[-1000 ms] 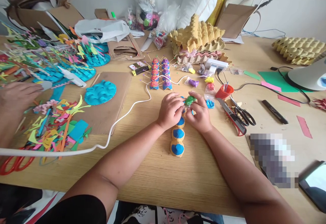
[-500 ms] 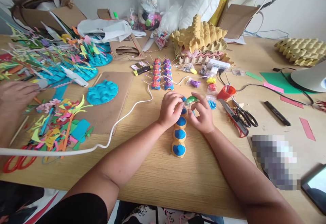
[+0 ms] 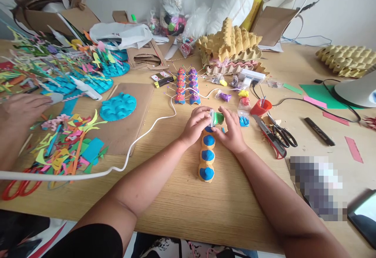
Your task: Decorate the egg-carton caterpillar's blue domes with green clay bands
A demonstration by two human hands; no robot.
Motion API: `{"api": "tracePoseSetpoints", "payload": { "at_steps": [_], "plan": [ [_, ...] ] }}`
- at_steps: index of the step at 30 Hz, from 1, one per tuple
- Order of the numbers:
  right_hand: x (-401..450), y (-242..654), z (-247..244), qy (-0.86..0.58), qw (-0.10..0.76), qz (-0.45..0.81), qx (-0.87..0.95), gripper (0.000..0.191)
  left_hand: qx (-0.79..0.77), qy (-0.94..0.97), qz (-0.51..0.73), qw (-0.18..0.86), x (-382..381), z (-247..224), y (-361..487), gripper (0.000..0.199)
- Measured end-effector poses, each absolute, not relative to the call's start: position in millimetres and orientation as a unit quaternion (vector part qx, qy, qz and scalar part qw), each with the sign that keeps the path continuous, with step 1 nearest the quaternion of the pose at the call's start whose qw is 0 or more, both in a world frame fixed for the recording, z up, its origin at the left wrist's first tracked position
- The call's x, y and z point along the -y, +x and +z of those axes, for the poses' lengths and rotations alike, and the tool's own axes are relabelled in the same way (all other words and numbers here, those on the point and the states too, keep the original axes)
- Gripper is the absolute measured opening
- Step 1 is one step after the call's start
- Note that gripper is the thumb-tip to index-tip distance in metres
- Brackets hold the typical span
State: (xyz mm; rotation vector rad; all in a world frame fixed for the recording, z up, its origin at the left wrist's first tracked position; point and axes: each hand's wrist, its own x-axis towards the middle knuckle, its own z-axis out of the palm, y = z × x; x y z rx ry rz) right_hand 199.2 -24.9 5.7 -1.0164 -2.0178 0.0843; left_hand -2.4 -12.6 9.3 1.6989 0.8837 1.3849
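A small clear bag with green clay (image 3: 217,118) is held between both hands, above the far end of an egg-carton strip (image 3: 207,155) whose bumps are capped in blue. My left hand (image 3: 196,125) pinches the bag's whitish open-looking edge. The fingers of my right hand (image 3: 232,129) close on its green end. Behind them stand two painted carton strips, one red and blue (image 3: 180,85), one purple and blue (image 3: 193,85), with thin sticks. A bag of blue clay (image 3: 243,120) lies right of my right hand.
An orange cup (image 3: 261,107), a red cutter (image 3: 273,142) and black scissors (image 3: 283,134) lie to the right. A white cable (image 3: 147,130) crosses the left side. Another person's hand (image 3: 28,107) is at far left, near paper scraps (image 3: 73,148).
The green bag has been turned and pulled straighter between my hands, showing its whitish edge. My left hand has shifted slightly left. The other person's hand has moved a little right.
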Motion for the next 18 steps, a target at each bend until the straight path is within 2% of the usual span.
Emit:
{"api": "tracePoseSetpoints", "payload": {
  "at_steps": [8, 12, 15, 18],
  "plan": [
    [26.0, 198.5, 9.0, -0.396, 0.435, -0.007, 0.809, 0.047, -0.352, 0.674, 0.538, 0.364, 14.1, 10.3, -1.9, 0.019],
    [26.0, 198.2, 9.6, -0.397, 0.425, 0.001, 0.813, 0.044, -0.393, 0.671, 0.539, 0.323, 14.7, 9.5, -0.6, 0.018],
    [26.1, 198.7, 9.3, -0.414, 0.421, 0.000, 0.807, 0.047, -0.398, 0.667, 0.560, 0.288, 14.7, 9.9, -1.2, 0.007],
    [26.1, 198.8, 8.7, -0.423, 0.429, -0.005, 0.798, 0.045, -0.393, 0.671, 0.577, 0.249, 13.3, 10.4, -3.0, 0.012]
  ]
}}
